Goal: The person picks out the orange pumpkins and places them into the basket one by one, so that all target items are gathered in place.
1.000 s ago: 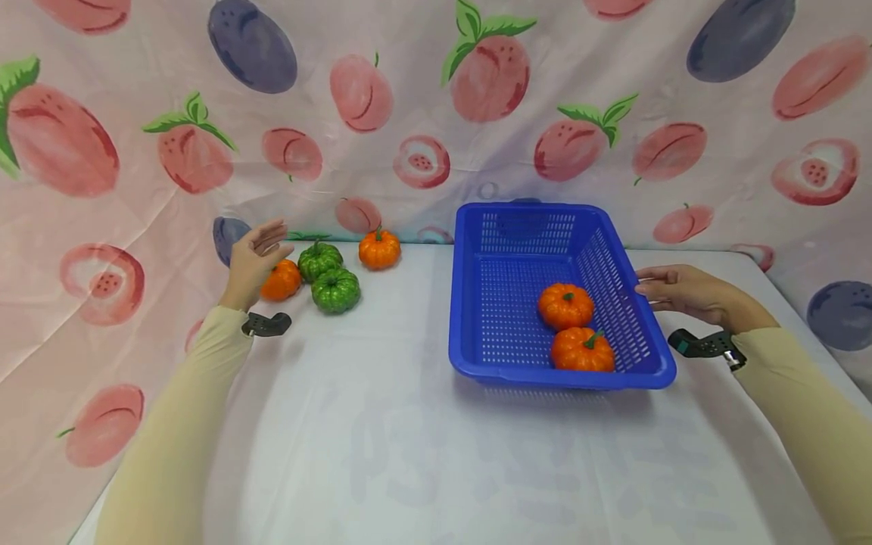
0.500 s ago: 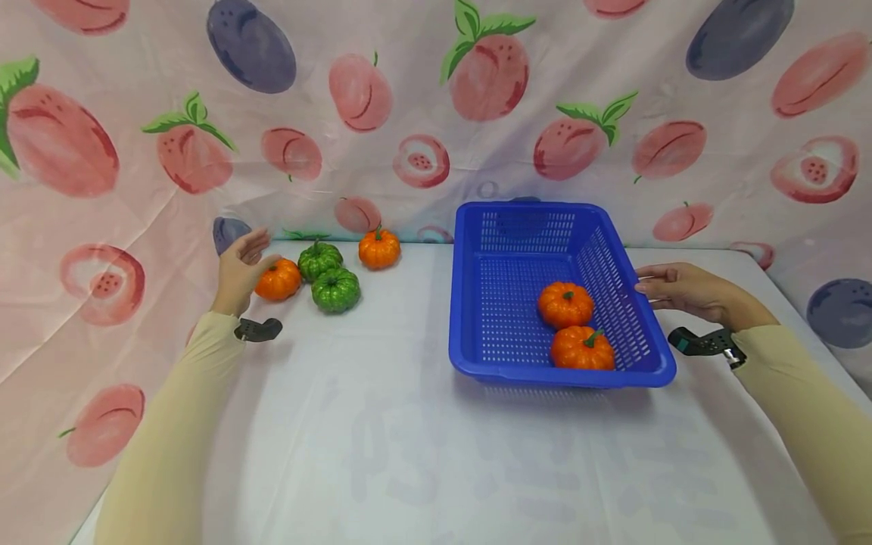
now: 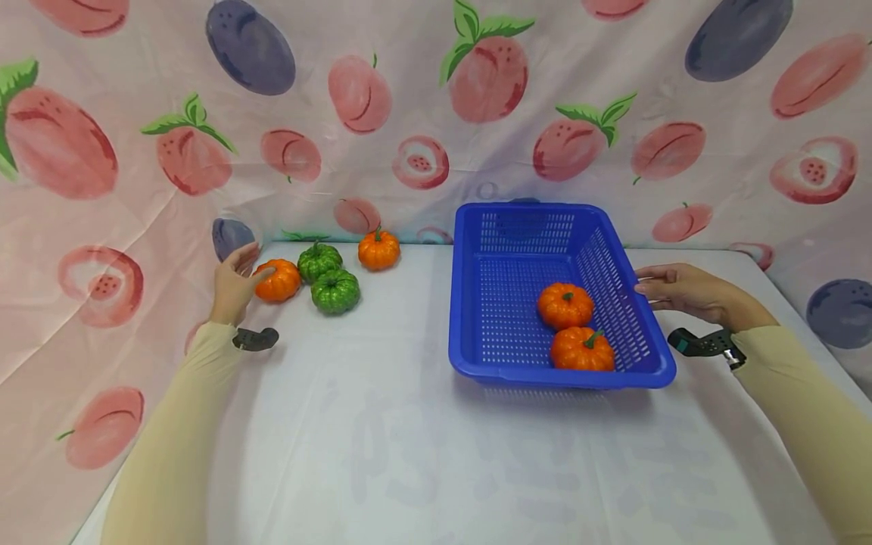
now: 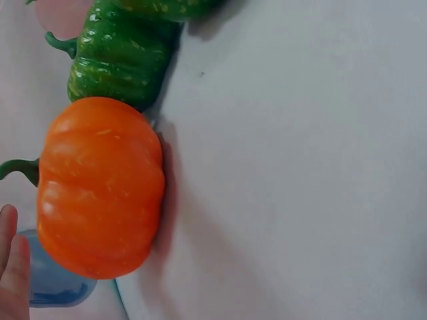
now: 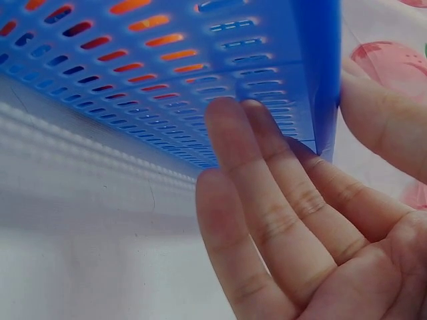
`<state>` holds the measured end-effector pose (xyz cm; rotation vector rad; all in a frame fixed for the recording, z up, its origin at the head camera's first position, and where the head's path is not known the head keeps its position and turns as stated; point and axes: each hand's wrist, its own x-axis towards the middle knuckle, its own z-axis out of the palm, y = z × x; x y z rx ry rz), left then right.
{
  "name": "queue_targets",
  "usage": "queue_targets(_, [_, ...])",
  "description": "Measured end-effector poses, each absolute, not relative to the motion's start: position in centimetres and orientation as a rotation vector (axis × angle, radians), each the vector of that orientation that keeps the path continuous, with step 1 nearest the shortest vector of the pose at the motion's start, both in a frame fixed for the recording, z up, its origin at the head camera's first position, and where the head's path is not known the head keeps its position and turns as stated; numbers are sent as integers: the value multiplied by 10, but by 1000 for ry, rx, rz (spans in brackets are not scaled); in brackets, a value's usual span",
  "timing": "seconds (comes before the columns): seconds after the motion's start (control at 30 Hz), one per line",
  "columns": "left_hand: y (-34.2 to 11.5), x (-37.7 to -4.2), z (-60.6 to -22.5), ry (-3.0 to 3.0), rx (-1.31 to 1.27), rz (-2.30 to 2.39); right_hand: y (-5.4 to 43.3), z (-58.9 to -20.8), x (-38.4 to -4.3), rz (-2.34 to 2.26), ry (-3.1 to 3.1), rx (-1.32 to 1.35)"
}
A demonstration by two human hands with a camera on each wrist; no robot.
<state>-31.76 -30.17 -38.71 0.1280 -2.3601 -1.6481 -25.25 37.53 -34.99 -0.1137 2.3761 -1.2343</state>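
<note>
Beside an orange mini pumpkin (image 3: 281,280) at the left, my left hand (image 3: 235,286) is spread, thumb toward the pumpkin and fingers raised behind it. The left wrist view shows that pumpkin (image 4: 100,190) with its green stem, and only a few fingertips (image 4: 15,263) at the edge. My right hand (image 3: 688,294) is at the right side of a blue plastic basket (image 3: 458,303). In the right wrist view its extended fingers (image 5: 230,140) touch the slotted wall under the rim, with the thumb by the rim. Two orange pumpkins (image 3: 565,304) lie inside the basket.
Two green pumpkins (image 3: 336,291) sit right of the left orange one, and another orange pumpkin (image 3: 379,250) stands farther back. A fruit-print cloth (image 3: 422,91) rises behind the white table (image 3: 381,424).
My left hand has moved left and down from above the orange pumpkin to its left side, uncovering more of it. My right hand and the basket have stayed in place.
</note>
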Motion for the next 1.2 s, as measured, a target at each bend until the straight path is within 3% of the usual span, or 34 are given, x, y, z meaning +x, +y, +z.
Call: queue_targets(1.2, [-316, -313, -403, -2684, 182, -1621, 374, -349, -251, -1240, 2376, -103])
